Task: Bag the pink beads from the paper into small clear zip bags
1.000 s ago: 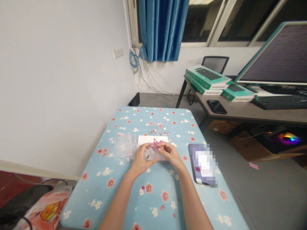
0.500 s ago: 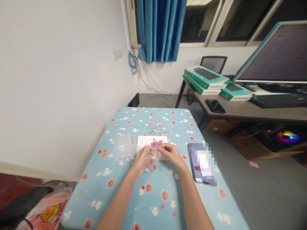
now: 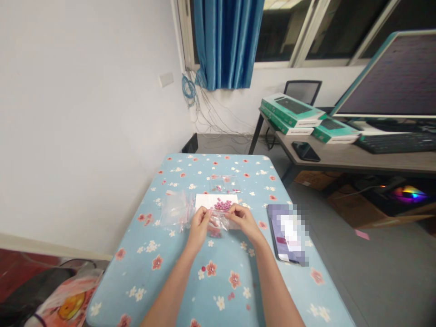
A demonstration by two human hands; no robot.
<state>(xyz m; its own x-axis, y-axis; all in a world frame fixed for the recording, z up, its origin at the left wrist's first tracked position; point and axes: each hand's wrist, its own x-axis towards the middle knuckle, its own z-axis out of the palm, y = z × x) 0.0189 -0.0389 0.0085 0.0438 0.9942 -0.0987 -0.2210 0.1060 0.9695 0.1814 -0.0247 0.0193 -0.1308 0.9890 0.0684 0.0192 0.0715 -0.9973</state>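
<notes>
A small clear zip-lock bag (image 3: 218,223) hangs between my hands, with pinkish pieces low inside it. My left hand (image 3: 200,223) pinches the bag's top edge at the left. At the right end of that edge, my right hand (image 3: 242,219) pinches it too. Just beyond lies a white sheet (image 3: 203,200) bearing a heap of small pink pill-like pieces (image 3: 223,204). Farther back, flat clear bags (image 3: 225,182) hold a few similar pieces. Left of my hands lie several clear bags (image 3: 174,210) that look unfilled.
The table (image 3: 163,290) has a blue flowered cover. A phone (image 3: 288,234) with a blurred screen lies at its right. One dark-pink piece (image 3: 203,268) rests near me. A desk (image 3: 340,156) with green boxes (image 3: 293,111) and a monitor (image 3: 391,75) stands to the right.
The bag's lower end has come up and tilted away from me. My left hand has turned slightly, still pinching the bag's top edge; my right hand has barely moved.
</notes>
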